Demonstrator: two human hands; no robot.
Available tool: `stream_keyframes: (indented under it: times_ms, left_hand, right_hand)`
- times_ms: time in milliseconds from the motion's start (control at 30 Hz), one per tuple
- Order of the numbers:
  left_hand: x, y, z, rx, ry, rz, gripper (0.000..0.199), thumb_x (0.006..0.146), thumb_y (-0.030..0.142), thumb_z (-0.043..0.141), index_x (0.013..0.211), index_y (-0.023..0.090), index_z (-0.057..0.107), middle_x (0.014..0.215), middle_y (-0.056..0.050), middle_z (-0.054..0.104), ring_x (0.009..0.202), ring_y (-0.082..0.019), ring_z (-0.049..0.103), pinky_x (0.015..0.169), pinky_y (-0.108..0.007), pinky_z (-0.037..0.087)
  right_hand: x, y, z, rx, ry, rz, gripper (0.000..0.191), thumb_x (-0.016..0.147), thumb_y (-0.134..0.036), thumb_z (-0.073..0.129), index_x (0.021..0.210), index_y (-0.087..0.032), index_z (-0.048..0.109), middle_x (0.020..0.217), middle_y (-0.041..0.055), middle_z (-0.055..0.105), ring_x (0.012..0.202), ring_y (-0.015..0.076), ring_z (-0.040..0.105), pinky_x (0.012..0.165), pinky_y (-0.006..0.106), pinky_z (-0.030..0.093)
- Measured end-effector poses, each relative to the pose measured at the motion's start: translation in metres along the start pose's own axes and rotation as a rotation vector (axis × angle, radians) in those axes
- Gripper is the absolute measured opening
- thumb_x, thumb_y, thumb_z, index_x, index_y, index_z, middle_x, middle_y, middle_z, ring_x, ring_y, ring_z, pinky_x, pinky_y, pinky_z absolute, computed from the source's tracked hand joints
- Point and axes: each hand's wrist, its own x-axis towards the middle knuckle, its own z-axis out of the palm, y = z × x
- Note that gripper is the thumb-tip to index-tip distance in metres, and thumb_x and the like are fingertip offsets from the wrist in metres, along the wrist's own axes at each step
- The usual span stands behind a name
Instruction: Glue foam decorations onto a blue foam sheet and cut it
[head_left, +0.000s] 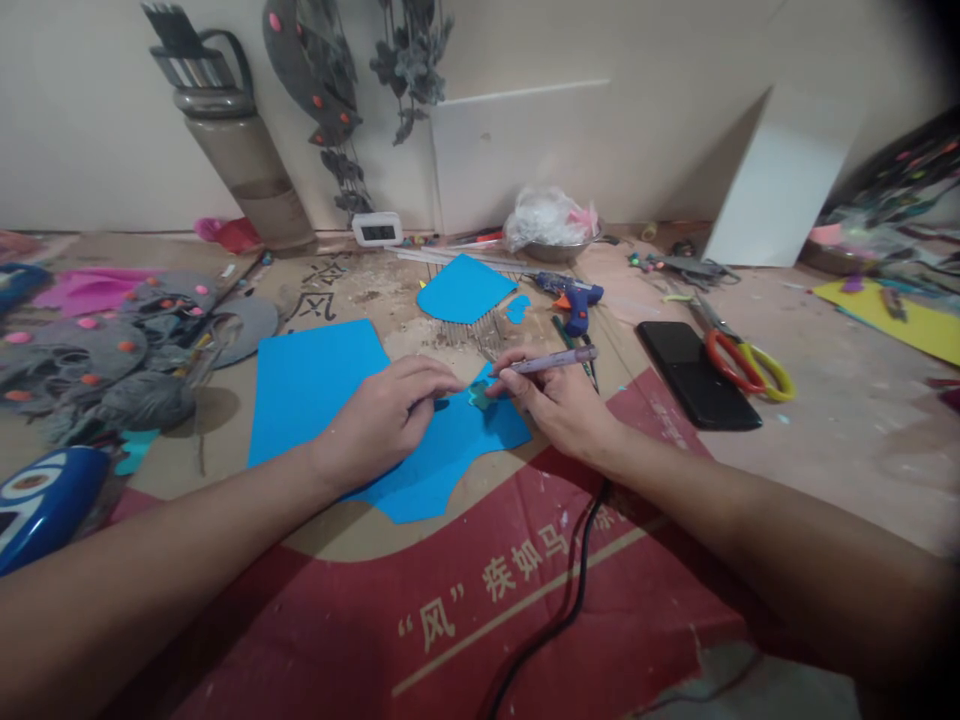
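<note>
A pen [555, 360] is held in the right grip [559, 395], narrowed around its barrel between thumb and fingers. Its long axis is laid nearly crosswise, with the tip pointed toward the left grip [390, 410] and the other end raised slightly past the knuckles. A small teal cutout [478, 395] lies just to the left of the right grip, flat on the blue sheet [307, 390], between the two hands. It is nearer to the right fingertips; whether it is touched by them cannot be told. The left grip is lowered over the blue sheet with its fingers loosely bent and directed at the cutout; whether anything is pinched there cannot be told.

The wide part of the sheet is spread to the left of the left grip and beyond it. Its curved, cut edge is found on the near side, between the grips, and a corner is seen just below the right grip. Beyond both grips, a blue cut piece [466, 288] and a blue scrap [518, 309] are set down, with a glue gun [577, 305] beside them. On the near side, the printed cardboard [315, 610] is crossed by a black cable [577, 590] running close under the right grip. To the right of that grip, a phone [694, 375] and scissors [750, 365] are laid on the worktop [840, 450], apart from the hand.
</note>
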Motion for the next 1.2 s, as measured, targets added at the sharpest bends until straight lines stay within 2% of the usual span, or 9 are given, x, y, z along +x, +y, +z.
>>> stream_keyframes:
  times_ms: [167,267,333,400,500,600,833,1067,1200]
  left_hand:
    - [0.002,0.001,0.004,0.065,-0.132,0.193,0.035,0.094,0.009,0.044,0.119,0.016,0.067,0.123,-0.010,0.070,0.113,-0.023,0.064,0.099,-0.043,0.051]
    - [0.004,0.002,0.006,0.107,-0.229,0.176,0.037,0.092,0.009,0.046,0.121,0.018,0.066,0.126,-0.009,0.069,0.114,-0.025,0.063,0.099,-0.045,0.050]
    - [0.004,0.002,0.006,0.116,-0.263,0.158,0.039,0.091,0.009,0.046,0.123,0.019,0.066,0.127,-0.009,0.069,0.116,-0.025,0.062,0.100,-0.046,0.048]
    - [0.004,0.002,0.006,0.113,-0.268,0.147,0.039,0.092,0.009,0.046,0.124,0.020,0.066,0.128,-0.008,0.068,0.118,-0.025,0.061,0.102,-0.045,0.047]
    - [0.003,0.000,0.006,0.103,-0.266,0.132,0.037,0.094,0.011,0.046,0.124,0.018,0.065,0.129,-0.009,0.068,0.120,-0.025,0.060,0.102,-0.046,0.046]
    - [0.003,-0.001,0.006,0.107,-0.270,0.131,0.036,0.094,0.012,0.047,0.124,0.018,0.065,0.129,-0.008,0.068,0.121,-0.026,0.059,0.102,-0.047,0.045]
    - [0.003,0.001,0.005,0.109,-0.279,0.143,0.037,0.094,0.009,0.047,0.125,0.016,0.065,0.129,-0.009,0.067,0.119,-0.026,0.059,0.101,-0.047,0.045]
    - [0.002,0.000,0.006,0.143,-0.278,0.155,0.040,0.092,0.008,0.048,0.127,0.017,0.064,0.134,-0.010,0.065,0.123,-0.026,0.057,0.101,-0.047,0.045]
    - [0.002,0.002,0.005,0.184,-0.305,0.153,0.041,0.091,0.008,0.049,0.128,0.017,0.064,0.132,-0.009,0.066,0.121,-0.026,0.058,0.099,-0.046,0.045]
  right_hand:
    - [0.000,0.002,0.001,0.022,-0.005,-0.034,0.019,0.099,-0.038,0.051,0.097,-0.021,0.059,0.083,0.0039,0.075,0.083,0.0210,0.072,0.074,0.035,0.049]
    - [0.000,0.002,0.002,0.047,-0.009,-0.011,0.019,0.098,-0.040,0.053,0.096,-0.021,0.059,0.082,0.0037,0.073,0.078,0.0195,0.070,0.067,0.033,0.047]
    - [0.000,0.003,0.002,0.137,0.010,0.029,0.022,0.097,-0.044,0.055,0.096,-0.022,0.057,0.079,0.0025,0.072,0.066,0.0158,0.064,0.060,0.030,0.044]
    - [0.003,0.006,0.002,0.279,0.104,0.067,0.025,0.095,-0.048,0.058,0.095,-0.022,0.056,0.074,0.0006,0.070,0.056,0.0121,0.054,0.054,0.027,0.040]
    - [0.009,0.012,-0.001,0.432,0.334,0.112,0.031,0.090,-0.052,0.064,0.089,-0.022,0.056,0.065,-0.0032,0.060,0.052,0.0096,0.046,0.051,0.025,0.034]
    - [0.013,0.017,-0.002,0.515,0.410,0.156,0.038,0.084,-0.058,0.068,0.083,-0.021,0.057,0.063,-0.0049,0.051,0.051,0.0086,0.042,0.048,0.025,0.032]
    - [0.009,0.009,0.000,0.405,0.317,0.129,0.044,0.086,-0.065,0.062,0.085,-0.021,0.057,0.065,-0.0027,0.058,0.055,0.0109,0.050,0.056,0.027,0.041]
    - [0.007,0.010,0.001,0.192,0.219,0.069,0.031,0.093,-0.052,0.058,0.090,-0.020,0.057,0.074,-0.0007,0.062,0.064,0.0132,0.058,0.065,0.029,0.046]
    - [0.008,0.013,0.001,0.187,0.218,0.087,0.029,0.095,-0.048,0.057,0.092,-0.020,0.057,0.073,-0.0006,0.063,0.066,0.0135,0.060,0.066,0.030,0.046]
